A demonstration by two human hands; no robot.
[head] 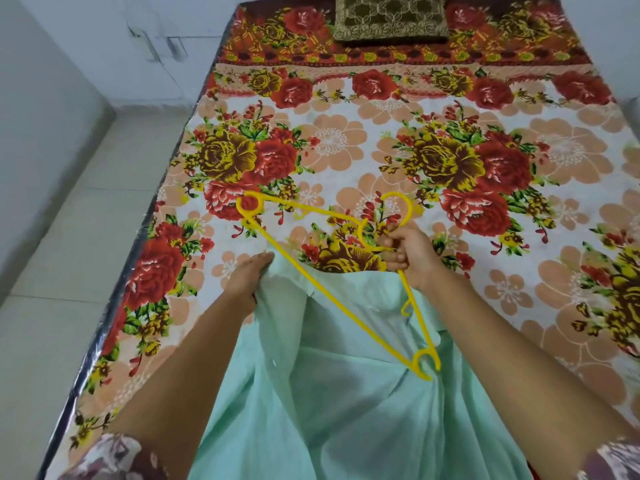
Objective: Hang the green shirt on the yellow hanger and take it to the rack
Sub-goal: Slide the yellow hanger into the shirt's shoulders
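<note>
The head camera looks down at a bed with a bright flower sheet [346, 140]. The pale green cloth shirt [346, 393] lies on the near part of the bed, close to the person. The right hand [408, 251] holds the thin yellow plastic hanger [330, 294] just under its hook, with its fingers wrapped tight round it. One end of the hanger is over the shirt and the other end sticks out over the flower sheet. The left hand [249, 278] holds up the top edge of the shirt. Its fingers look closed on the cloth, though the tips hide in the folds.

The hanger is not inside the shirt yet. To do this well, I think the left hand should keep the cloth open wide. Then the right hand can slide one hanger end in, and next the other, slowly, so the hooks on the ends do not catch.

A brown and gold patterned pillow [389, 17] sits at the far end of the bed. Pale floor tiles [69, 237] and a white wall [52, 81] are on the left. No rack shows.
</note>
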